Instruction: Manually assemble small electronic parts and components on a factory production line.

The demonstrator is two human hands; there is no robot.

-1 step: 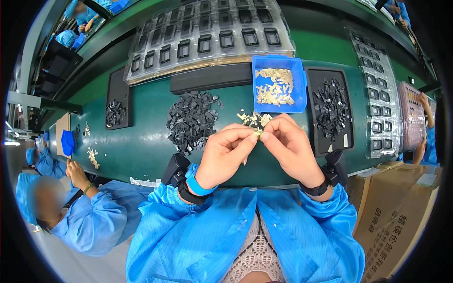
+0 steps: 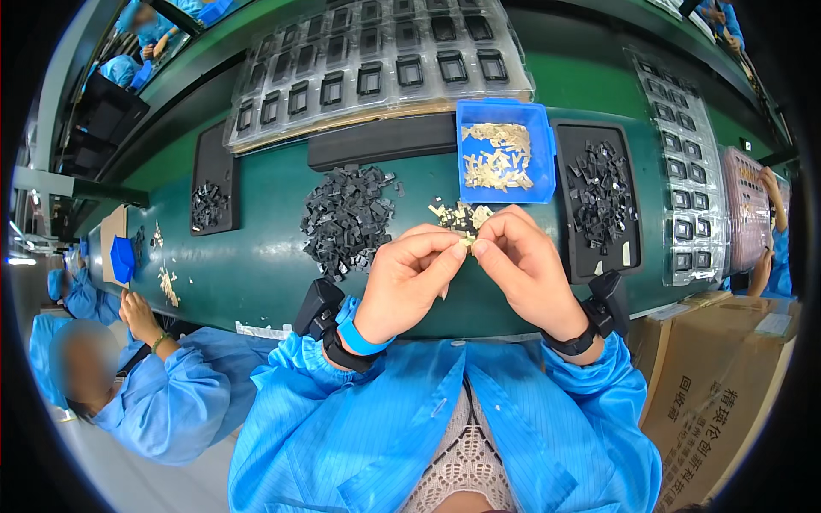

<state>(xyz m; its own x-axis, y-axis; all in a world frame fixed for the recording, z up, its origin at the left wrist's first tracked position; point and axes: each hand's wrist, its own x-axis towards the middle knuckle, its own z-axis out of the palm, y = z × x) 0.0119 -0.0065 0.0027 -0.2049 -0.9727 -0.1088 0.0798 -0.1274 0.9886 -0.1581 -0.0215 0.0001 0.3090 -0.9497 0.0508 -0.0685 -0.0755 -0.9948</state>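
My left hand (image 2: 412, 278) and my right hand (image 2: 528, 278) meet in front of my chest, thumbs and forefingers pinched together. Between their fingertips is a small cream-coloured piece (image 2: 467, 243), mostly covered by the fingers; its exact kind cannot be made out. Just beyond the fingertips lies a loose scatter of cream and black bits (image 2: 457, 215) on the green table (image 2: 265, 256). Behind that stands a blue bin (image 2: 551, 171) with many cream strips (image 2: 498, 175) in it. To the left of my hands is a heap of small black parts (image 2: 349, 218).
A black tray (image 2: 590, 272) with black parts stands right of the bin, another black tray (image 2: 209, 162) farther left. Clear plastic trays (image 2: 376, 90) of black frames fill the back, and more trays (image 2: 684, 175) stand right. A co-worker (image 2: 171, 402) sits left; a cardboard box (image 2: 718, 385) stands lower right.
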